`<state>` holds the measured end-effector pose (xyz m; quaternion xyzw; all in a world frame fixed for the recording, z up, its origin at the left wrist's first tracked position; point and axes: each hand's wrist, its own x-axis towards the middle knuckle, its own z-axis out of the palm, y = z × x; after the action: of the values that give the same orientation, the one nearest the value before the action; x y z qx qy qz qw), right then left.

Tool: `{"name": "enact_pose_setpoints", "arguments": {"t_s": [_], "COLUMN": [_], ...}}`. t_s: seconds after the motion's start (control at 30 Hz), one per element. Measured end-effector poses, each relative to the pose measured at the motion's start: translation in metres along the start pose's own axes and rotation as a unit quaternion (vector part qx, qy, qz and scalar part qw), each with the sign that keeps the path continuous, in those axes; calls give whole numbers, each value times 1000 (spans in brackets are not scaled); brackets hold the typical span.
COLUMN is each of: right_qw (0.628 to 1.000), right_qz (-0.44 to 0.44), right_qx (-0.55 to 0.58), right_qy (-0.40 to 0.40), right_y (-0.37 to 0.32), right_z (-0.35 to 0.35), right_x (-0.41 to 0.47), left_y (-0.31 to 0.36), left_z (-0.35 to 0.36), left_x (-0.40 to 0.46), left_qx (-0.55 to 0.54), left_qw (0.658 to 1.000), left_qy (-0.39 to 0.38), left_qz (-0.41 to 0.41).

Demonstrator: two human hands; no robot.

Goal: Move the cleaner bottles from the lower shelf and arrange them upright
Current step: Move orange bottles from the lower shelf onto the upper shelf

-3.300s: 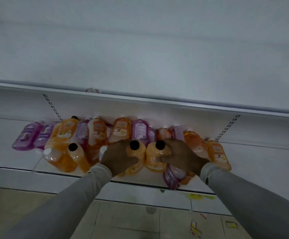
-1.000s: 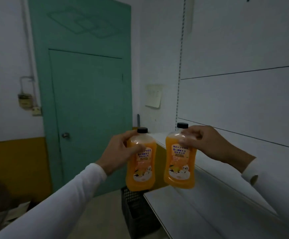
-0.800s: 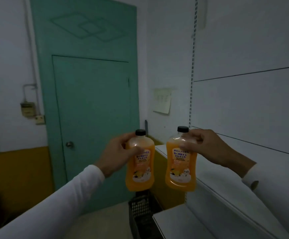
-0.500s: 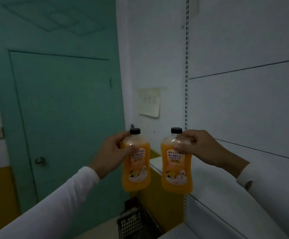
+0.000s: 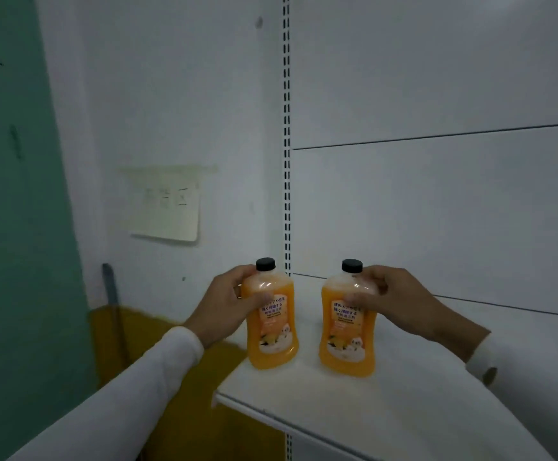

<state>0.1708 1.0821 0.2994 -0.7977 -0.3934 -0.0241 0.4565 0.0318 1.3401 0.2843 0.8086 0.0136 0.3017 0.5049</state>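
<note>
Head view: I see my left hand (image 5: 224,307) wrapped around the shoulder of the left orange bottle (image 5: 272,322), thumb across its label, and my right hand (image 5: 392,302) grasping the upper part of the right orange bottle (image 5: 347,326) the same way. Both bottles are upright with black caps, standing side by side but apart at the left end of the white shelf (image 5: 387,414). I cannot tell whether their bases fully rest on it. A paper note (image 5: 166,202) hangs on the wall beside the green door (image 5: 14,227).
</note>
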Motion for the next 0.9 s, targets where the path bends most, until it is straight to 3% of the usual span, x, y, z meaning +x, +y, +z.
{"name": "enact_pose_setpoints", "arguments": {"t_s": [0.23, 0.9], "right_qw": [992, 988], "right_qz": [88, 69], "right_qx": [-34, -52], "right_qy": [80, 131], "right_y": [54, 84], "right_z": [-4, 36], "right_x": [46, 81], "left_y": [-57, -112], "left_z": [51, 57], "left_x": [92, 166], "left_qx": [-53, 45], "left_qw": [989, 967], "left_qy": [-134, -234], "left_qz": [28, 93]}}
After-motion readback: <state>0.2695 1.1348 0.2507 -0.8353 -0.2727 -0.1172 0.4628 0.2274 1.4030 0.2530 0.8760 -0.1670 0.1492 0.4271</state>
